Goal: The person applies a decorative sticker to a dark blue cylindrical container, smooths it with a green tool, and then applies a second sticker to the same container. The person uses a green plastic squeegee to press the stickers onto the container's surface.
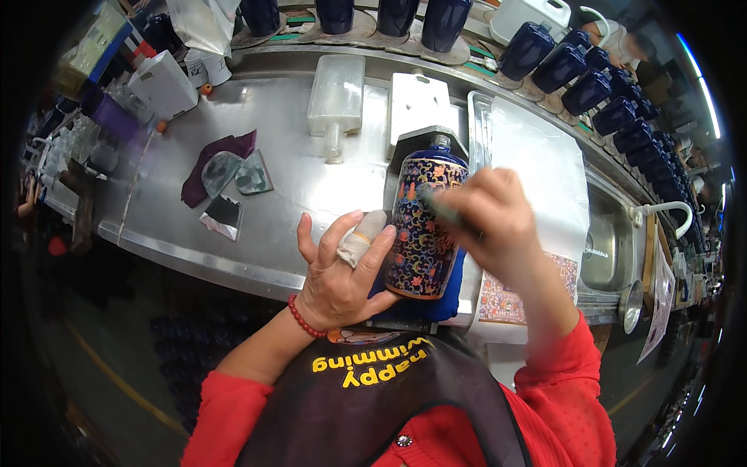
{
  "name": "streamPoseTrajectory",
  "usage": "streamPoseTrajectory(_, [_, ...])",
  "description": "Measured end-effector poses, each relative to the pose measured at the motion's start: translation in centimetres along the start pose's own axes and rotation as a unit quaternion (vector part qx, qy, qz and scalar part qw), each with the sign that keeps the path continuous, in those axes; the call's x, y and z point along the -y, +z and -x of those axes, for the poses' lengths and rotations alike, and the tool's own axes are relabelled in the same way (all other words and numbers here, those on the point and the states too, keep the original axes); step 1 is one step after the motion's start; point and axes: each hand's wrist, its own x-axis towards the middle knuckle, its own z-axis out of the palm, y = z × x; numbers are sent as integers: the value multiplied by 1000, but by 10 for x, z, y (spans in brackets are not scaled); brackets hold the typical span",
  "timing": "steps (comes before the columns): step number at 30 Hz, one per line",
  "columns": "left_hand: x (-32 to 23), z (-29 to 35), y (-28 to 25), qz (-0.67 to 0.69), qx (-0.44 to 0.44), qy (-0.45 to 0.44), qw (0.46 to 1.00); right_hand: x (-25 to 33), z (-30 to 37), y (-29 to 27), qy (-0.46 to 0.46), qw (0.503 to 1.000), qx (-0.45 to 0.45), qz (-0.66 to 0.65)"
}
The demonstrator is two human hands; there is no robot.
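A dark blue bottle (424, 226) wrapped in a colourful floral pattern lies tilted in front of me, its clear glass neck pointing away. My left hand (342, 272) is at the bottle's left side, fingers spread and thumb touching near its base. One finger wears a pale cloth cover, and a red bead bracelet circles the wrist. My right hand (494, 218), smeared by motion, is closed on a small green scraper (440, 206), pressed against the bottle's patterned face. Under the bottle are a blue cloth (447, 300) and a dark angular support (405, 145).
Printed pattern sheets (513, 296) and white paper (537, 156) lie right, beside a sink (611, 249). Left on the metal table (272, 233) are a purple cloth (198, 175) and green pieces (253, 173). A clear bottle (336, 93) lies further back; blue bottles (564, 66) line a conveyor.
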Motion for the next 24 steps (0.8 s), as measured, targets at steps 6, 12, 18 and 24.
streamPoseTrajectory(6, [-4, 0, 3, 41, 13, -11, 999, -48, 1, 7, 232, 970, -37, -67])
streamPoseTrajectory(12, [-5, 3, 7, 78, 38, -53, 995, -75, 28, 17, 262, 938, -32, -225])
streamPoseTrajectory(18, [-1, 4, 14, 98, 25, -49, 994, 17, 47, 10, -60, 998, 5, -31])
streamPoseTrajectory(24, [-4, 2, 15, 98, 34, -42, 994, 4, 80, 7, 135, 963, -54, -226])
